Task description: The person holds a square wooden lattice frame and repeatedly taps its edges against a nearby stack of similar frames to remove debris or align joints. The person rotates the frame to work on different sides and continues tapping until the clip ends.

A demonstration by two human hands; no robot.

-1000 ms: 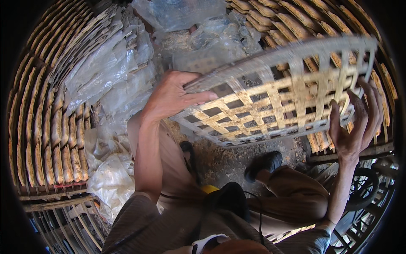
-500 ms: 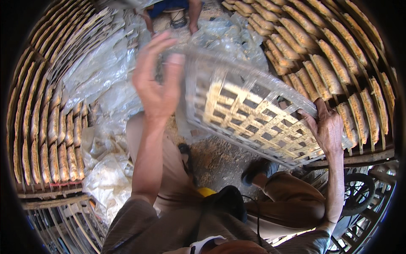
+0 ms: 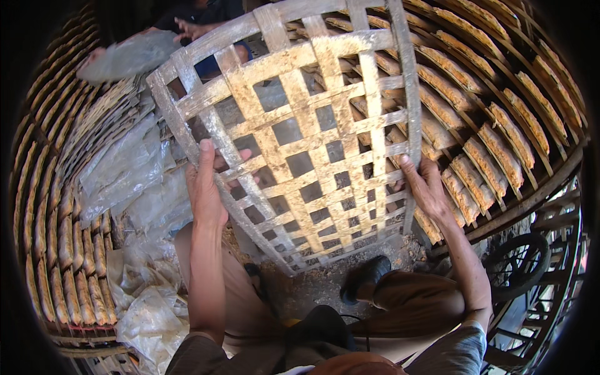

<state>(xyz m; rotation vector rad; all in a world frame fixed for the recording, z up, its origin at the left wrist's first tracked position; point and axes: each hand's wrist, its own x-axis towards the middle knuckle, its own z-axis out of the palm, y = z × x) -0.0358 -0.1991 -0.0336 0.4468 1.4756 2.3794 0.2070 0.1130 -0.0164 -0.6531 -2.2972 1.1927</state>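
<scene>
A flat wooden lattice tray (image 3: 294, 134), woven from pale slats inside a grey frame, is raised and tilted in front of me. Its slats are coated with a yellowish residue, and nothing lies on it. My left hand (image 3: 209, 184) grips the left frame bar, thumb on the near face and fingers showing through the gaps behind. On the opposite side my right hand (image 3: 426, 187) clasps the right frame bar, the thumb in front and the other fingers partly hidden behind the slats.
Slatted racks filled with rows of pale orange-brown slabs (image 3: 484, 165) stand to the right and left (image 3: 65, 250). Crumpled clear plastic sheets (image 3: 125, 175) lie at left beside stacked thin boards (image 3: 103, 119). Another person's hand (image 3: 194, 28) is at the top. A wheel (image 3: 519, 265) stands lower right.
The lattice tray has swung upright, nearer and higher. My left hand, free before, has come down onto its left bar. At the far left, the other person now lifts a plastic sheet.
</scene>
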